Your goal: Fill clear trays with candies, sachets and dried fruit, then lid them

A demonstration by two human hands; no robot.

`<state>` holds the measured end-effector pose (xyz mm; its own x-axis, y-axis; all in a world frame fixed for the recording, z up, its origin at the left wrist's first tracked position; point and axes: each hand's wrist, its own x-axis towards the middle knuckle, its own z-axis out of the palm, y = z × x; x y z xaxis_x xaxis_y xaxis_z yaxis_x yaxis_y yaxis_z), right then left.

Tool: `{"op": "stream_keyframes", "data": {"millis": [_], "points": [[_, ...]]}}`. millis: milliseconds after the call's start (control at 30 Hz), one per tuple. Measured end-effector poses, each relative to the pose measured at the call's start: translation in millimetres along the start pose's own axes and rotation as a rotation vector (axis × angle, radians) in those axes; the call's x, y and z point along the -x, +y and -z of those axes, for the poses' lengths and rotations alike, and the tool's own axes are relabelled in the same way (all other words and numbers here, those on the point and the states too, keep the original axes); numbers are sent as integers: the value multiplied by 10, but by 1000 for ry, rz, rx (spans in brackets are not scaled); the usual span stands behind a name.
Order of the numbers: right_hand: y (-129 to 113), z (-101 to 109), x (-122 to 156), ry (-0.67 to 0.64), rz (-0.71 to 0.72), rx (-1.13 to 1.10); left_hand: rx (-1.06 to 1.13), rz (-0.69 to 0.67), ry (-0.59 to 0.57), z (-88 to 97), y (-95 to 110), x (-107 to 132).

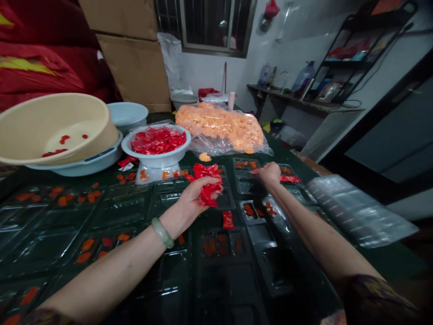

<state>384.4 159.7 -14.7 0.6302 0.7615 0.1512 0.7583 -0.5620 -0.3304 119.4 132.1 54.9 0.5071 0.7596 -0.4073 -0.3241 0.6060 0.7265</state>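
My left hand (pixel 194 196), with a jade-green bangle on its wrist, is closed round a bunch of small red packets (pixel 207 180). My right hand (pixel 269 174) reaches over a clear compartment tray (pixel 246 185), fingers pinched; their tips are blurred, and what they hold is unclear. Just right of it lies a red packet (pixel 290 179). Another red packet (pixel 228 220) rests among the trays below my left hand. Orange-red pieces (pixel 209 247) sit in the small compartments of a nearer tray (pixel 225 275).
A white bowl (pixel 155 159) heaped with red packets stands beyond my left hand. Behind the trays lies a plastic bag of orange pieces (pixel 219 124). A large cream basin (pixel 98 131) stands at left, stacked clear trays (pixel 358 210) at right. More filled trays cover the left side.
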Motion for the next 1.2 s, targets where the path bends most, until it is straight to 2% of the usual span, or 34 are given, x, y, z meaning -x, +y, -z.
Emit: {"op": "stream_keyframes", "data": {"millis": [100, 167, 267, 333, 433, 500, 567, 700, 800, 867, 967, 1100, 1200], "points": [[-89, 55, 112, -5, -117, -2, -25, -22, -11, 12, -2, -5], [-190, 174, 255, -5, -64, -66, -26, 16, 3, 32, -11, -32], [-412, 439, 593, -21, 230, -480, -32, 25, 17, 61, -41, -64], [-576, 603, 854, -125, 491, -743, -36, 9, 3, 76, -75, -74], [-756, 739, 1147, -239, 716, -730, -16, -12, -54, 92, -133, -85], [-800, 774, 1230, -261, 729, -701, -10, -15, -97, 98, -155, -87], [-782, 801, 1231, -293, 656, -794, -23, 8, -103, 98, -151, -71], [-602, 863, 1050, -307, 416, -1133, -62, 68, 3, 77, -76, 41], [-395, 887, 774, -237, 240, -1266, -92, 25, 47, 81, 3, 158], [-261, 893, 559, -139, 100, -1315, -111, 10, 70, 125, 65, 206], [-137, 860, 281, -11, -72, -1334, -110, 35, 106, 256, 171, 191], [-171, 636, 126, -54, -196, -1206, -97, 59, 99, 418, 269, 130], [-266, 397, 139, -71, -225, -1166, -107, 57, 124, 422, 271, 191]]}}
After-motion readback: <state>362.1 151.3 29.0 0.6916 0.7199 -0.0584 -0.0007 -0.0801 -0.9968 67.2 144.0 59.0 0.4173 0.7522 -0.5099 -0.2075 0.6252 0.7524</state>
